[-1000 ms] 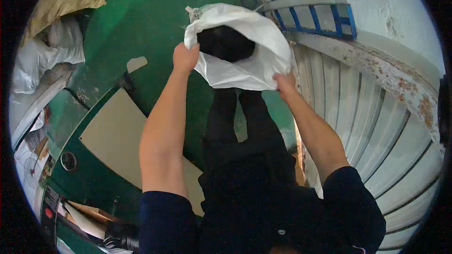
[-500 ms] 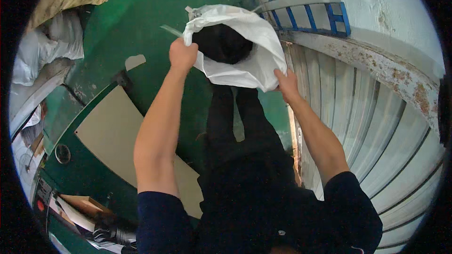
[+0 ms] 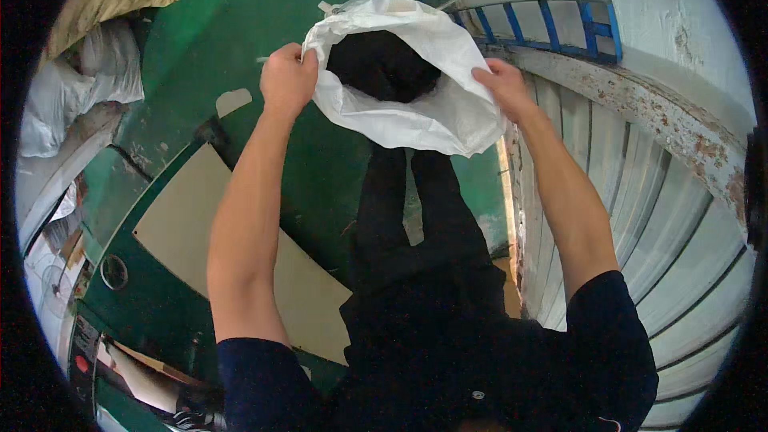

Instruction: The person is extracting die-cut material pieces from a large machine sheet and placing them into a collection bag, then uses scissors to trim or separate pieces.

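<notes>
The white sack is in front of the person's dark legs, above the green floor, with its mouth open upward. Inside it there is a dark mass, too black for me to say what it is.

In my judgement, the weak point is the rim. It is held at two places only, so if one side becomes loose, the soft material could fold inward and make the mouth narrow. The bottom of the sack is hidden; if nothing supports it and the load is heavy, the rim could slip out of the grip.

The left hand has its fingers closed on the left edge of the rim, with the thumb on the near side. The right hand pinches the right edge between thumb and fingers; how firmly, I cannot tell.

Further to the right are the ladder with blue rungs and the corrugated sheeting. A careless swing to that side could rub the knuckles or catch the cloth.
</notes>
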`<act>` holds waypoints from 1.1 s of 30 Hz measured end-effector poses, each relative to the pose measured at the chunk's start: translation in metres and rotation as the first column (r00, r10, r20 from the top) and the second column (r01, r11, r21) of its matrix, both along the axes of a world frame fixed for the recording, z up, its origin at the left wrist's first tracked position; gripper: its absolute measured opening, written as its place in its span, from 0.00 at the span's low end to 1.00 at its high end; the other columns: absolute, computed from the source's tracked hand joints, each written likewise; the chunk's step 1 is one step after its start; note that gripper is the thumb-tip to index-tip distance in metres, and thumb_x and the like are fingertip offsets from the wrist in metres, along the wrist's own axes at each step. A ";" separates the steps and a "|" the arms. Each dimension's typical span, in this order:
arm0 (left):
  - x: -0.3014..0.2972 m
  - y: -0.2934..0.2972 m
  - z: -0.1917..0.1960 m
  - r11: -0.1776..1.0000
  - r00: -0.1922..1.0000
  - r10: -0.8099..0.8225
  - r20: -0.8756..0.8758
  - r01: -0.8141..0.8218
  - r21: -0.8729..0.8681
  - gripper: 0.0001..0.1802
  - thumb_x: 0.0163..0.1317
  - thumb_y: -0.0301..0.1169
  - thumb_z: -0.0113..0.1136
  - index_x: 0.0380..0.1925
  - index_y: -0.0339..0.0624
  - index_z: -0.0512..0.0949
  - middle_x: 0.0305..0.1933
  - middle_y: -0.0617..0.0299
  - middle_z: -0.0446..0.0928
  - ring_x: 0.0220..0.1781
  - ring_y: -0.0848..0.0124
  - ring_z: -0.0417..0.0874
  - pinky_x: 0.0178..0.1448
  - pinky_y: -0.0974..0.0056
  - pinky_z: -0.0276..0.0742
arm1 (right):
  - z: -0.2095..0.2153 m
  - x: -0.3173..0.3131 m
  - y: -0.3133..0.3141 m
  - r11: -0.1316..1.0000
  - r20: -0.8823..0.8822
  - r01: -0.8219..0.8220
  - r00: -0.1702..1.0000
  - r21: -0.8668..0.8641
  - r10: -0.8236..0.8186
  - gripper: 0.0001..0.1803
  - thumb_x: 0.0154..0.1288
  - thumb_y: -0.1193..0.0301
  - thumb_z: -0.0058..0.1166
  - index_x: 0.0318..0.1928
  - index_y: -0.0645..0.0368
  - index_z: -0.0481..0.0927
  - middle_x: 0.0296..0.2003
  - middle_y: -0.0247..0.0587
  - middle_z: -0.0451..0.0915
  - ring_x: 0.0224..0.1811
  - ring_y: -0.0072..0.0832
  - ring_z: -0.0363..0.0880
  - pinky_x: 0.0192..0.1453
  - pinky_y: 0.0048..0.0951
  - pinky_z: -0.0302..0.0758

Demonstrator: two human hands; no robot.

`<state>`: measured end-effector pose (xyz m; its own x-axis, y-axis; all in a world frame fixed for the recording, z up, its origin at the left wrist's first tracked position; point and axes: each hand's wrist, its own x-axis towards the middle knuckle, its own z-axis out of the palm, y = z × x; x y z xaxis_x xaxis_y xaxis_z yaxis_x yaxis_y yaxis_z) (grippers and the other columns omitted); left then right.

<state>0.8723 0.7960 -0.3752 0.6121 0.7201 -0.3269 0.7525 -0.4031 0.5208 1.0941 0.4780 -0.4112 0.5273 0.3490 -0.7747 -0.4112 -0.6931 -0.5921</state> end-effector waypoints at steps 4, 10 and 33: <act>-0.007 0.025 0.016 0.964 0.994 0.112 -0.008 -0.106 0.245 0.14 0.58 0.40 0.58 0.27 0.41 0.81 0.27 0.50 0.81 0.32 0.48 0.82 0.37 0.50 0.77 | 0.026 0.006 0.004 0.986 0.748 -0.168 0.655 -0.002 0.113 0.08 0.66 0.69 0.58 0.33 0.61 0.78 0.27 0.28 0.77 0.28 0.16 0.71 0.33 0.22 0.70; -0.005 0.028 0.035 0.945 0.991 0.123 -0.049 -0.102 0.310 0.13 0.60 0.41 0.58 0.33 0.45 0.81 0.30 0.53 0.83 0.35 0.52 0.84 0.39 0.51 0.79 | 0.035 0.013 -0.001 0.960 0.687 0.204 0.671 0.190 -0.279 0.08 0.63 0.70 0.59 0.36 0.62 0.78 0.26 0.34 0.78 0.28 0.19 0.73 0.34 0.24 0.71; 0.079 0.044 0.039 0.913 0.977 -0.197 0.082 0.153 0.379 0.08 0.59 0.35 0.61 0.31 0.44 0.76 0.36 0.55 0.79 0.38 0.51 0.81 0.38 0.49 0.76 | 0.057 -0.123 -0.032 0.948 -0.360 0.234 0.883 -0.215 -0.300 0.21 0.65 0.65 0.53 0.45 0.76 0.73 0.30 0.54 0.82 0.24 0.37 0.83 0.26 0.34 0.83</act>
<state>0.9514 0.8399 -0.3366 0.7568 0.6533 0.0219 0.5954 -0.7027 0.3895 0.9706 0.4465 -0.3539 0.2327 0.0910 -0.9683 -0.7661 -0.5962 -0.2401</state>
